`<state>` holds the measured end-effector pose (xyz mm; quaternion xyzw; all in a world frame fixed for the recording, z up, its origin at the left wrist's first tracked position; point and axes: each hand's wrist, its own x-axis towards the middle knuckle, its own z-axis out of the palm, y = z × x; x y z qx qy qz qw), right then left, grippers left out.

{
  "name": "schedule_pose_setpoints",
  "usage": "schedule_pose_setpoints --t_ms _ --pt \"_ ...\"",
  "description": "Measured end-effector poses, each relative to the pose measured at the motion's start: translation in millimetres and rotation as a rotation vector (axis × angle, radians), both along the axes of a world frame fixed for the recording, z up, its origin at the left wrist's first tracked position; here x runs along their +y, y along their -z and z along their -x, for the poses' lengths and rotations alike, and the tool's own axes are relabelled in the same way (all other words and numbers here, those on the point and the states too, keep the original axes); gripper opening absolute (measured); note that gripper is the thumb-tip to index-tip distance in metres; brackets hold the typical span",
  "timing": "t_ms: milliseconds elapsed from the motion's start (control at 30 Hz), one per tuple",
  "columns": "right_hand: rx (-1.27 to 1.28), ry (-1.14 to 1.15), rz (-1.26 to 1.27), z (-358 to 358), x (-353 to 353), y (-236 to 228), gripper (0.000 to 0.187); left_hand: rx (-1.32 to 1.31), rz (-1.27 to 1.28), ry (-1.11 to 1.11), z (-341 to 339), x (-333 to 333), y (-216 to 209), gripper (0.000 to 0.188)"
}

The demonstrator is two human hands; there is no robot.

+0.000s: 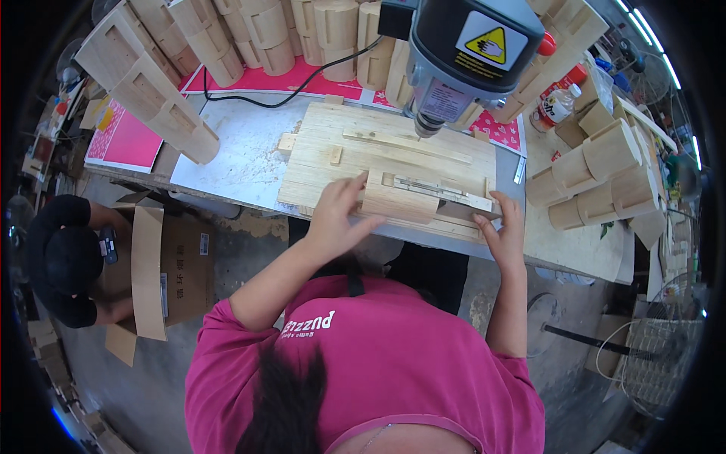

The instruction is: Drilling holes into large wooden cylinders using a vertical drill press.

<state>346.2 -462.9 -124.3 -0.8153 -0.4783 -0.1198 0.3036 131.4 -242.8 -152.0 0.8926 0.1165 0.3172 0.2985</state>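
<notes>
A pale half-round wooden block [399,206] lies near the front edge of a flat wooden board [318,159] with thin strips fixed on it. My left hand [340,216] grips the block's left end, thumb on the near side and fingers at the far side. A narrow silvery strip [446,192] runs along the top of the block and on to the right. At its right end my right hand [502,231] pinches a darker bar [465,216] below the strip. How the bar and block join is hidden. The drill press head [473,68] hangs above and behind, its chuck [428,125] over the board.
Several slotted wooden columns [265,41] stand along the back, and more lie at the right [597,174]. A black cable [295,89] crosses the table. A plastic bottle [556,107] stands at the back right. At the left, another person [64,253] bends over a cardboard box [185,265].
</notes>
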Motion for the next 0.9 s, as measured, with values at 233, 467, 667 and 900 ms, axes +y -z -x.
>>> schedule_pose_setpoints --t_ms 233,467,667,900 --pt "0.168 0.126 0.18 -4 13 1 0.042 0.019 -0.079 -0.111 -19 -18 19 0.081" --pt "0.192 0.219 0.138 -23 36 1 0.041 0.059 -0.217 -0.22 -49 8 19 0.074" --pt "0.167 0.212 0.154 -25 62 -1 0.044 -0.044 -0.077 -0.22 -49 33 28 0.061" --pt "0.181 0.193 0.111 -15 71 3 0.043 0.039 -0.026 -0.155 -38 55 29 0.056"
